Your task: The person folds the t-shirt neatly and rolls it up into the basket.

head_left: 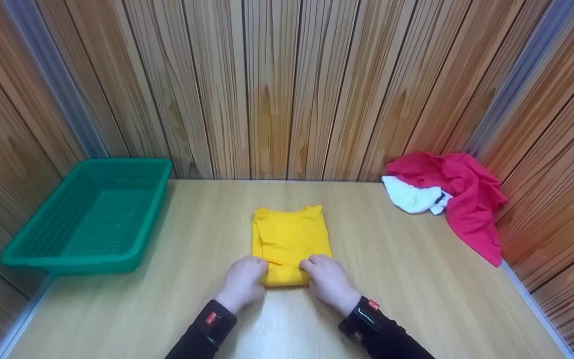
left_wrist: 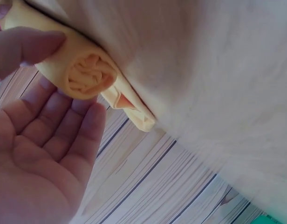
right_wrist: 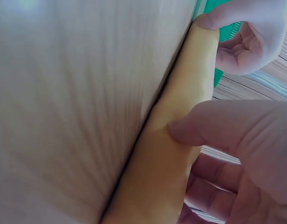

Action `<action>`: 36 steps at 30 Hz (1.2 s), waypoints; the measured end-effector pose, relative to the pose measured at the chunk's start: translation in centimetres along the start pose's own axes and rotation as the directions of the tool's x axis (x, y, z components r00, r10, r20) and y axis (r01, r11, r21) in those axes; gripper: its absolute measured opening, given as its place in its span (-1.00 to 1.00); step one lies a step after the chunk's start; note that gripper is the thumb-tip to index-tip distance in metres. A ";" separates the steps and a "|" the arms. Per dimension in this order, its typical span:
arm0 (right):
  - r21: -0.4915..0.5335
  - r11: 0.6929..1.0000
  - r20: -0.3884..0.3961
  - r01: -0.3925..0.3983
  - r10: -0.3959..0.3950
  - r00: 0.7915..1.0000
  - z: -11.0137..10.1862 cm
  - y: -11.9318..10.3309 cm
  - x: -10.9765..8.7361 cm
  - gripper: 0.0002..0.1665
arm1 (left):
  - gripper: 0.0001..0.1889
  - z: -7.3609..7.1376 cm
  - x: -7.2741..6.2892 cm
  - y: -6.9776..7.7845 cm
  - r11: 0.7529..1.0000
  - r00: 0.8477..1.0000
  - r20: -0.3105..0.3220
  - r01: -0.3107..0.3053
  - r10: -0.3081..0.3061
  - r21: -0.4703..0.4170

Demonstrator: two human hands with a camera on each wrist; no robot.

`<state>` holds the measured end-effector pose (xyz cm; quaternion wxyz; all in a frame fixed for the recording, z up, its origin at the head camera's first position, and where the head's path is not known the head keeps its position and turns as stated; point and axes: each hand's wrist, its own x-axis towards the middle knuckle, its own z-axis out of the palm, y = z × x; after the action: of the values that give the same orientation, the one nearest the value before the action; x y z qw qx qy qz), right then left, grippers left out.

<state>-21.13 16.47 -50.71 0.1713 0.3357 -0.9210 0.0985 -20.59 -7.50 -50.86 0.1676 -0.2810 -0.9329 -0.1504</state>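
Note:
A yellow cloth (head_left: 294,237) lies folded into a flat rectangle at the middle of the table, its near edge turned into a thick roll. At the roll's left end my left hand (head_left: 244,280) grips it. My right hand (head_left: 331,280) grips the right end. The left wrist view shows the spiral end of the roll (left_wrist: 90,77), with the thumb on the near side and the fingers curving around the other. In the right wrist view, the right thumb (right_wrist: 192,128) presses the roll's near side, its fingers partly hidden behind.
A green plastic basket (head_left: 140,219) stands at the left against the wall. In the back right corner lie a crumpled red cloth (head_left: 471,199) and a white cloth (head_left: 409,195). Wood-panelled walls (head_left: 272,99) enclose the table (head_left: 406,269) at the back and sides.

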 end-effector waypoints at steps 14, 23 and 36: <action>0.124 0.990 0.012 0.072 -0.074 0.997 -1.3 0.0 -2.4 -0.63 | -0.71 -1.0 -2.1 1.3 0.991 0.997 0.081 0.014 -0.003 -0.133; 0.149 0.986 0.088 0.080 -0.093 0.992 -1.2 1.0 -1.6 -0.67 | -0.81 -1.1 -1.7 0.4 0.967 0.990 0.138 0.064 -0.031 -0.246; 0.293 0.953 0.240 -0.074 0.001 0.971 -0.7 2.7 0.5 -0.77 | -0.94 -0.9 -0.2 -1.2 0.856 0.941 0.255 0.313 -0.222 -0.412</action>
<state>-23.09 18.41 -50.00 0.0053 0.3495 -0.9155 0.1993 -20.92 -8.83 -50.38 -0.0179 -0.1925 -0.9152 -0.3535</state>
